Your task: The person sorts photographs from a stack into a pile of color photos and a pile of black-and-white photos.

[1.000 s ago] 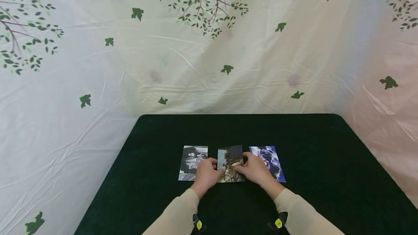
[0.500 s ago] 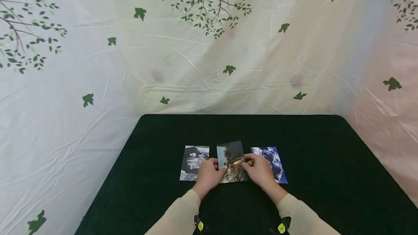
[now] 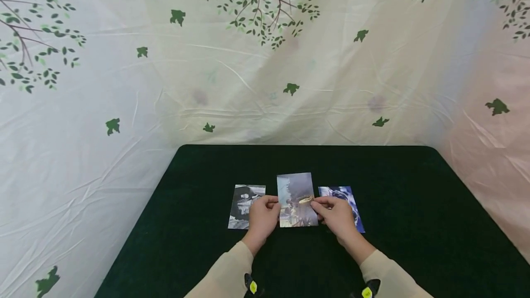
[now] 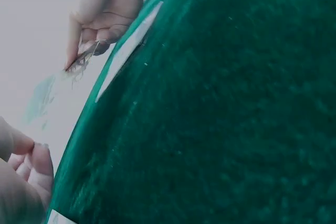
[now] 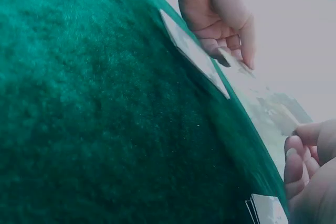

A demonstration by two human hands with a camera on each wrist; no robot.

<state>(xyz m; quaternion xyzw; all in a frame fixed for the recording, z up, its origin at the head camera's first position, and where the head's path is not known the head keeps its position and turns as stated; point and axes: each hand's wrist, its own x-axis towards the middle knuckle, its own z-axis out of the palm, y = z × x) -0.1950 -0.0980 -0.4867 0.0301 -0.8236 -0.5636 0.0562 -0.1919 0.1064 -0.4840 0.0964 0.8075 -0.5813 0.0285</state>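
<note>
A picture card (image 3: 295, 190) with a washed-out, glaring surface is held up off the table between both hands. My left hand (image 3: 263, 220) pinches its left edge between thumb and fingers. On the opposite edge, my right hand (image 3: 340, 219) pinches it the same way. Behind the left hand lies a black-and-white picture card (image 3: 239, 210), partly covered. The right hand hides part of a blue picture card (image 3: 347, 195). In the right wrist view, a small layered pile of cards (image 5: 269, 211) lies below the right hand.
The table (image 3: 198, 164) has a dark green cloth top with rounded far corners. A pale fabric backdrop (image 3: 248, 72) printed with leaves and branches hangs behind it. Both forearms, in cream sleeves (image 3: 225, 266) with wrist-worn cameras, reach in from the front.
The middle card has risen off the table and tilted, its picture turning pale with glare. The right hand has shifted slightly right; the two side cards stay put.
</note>
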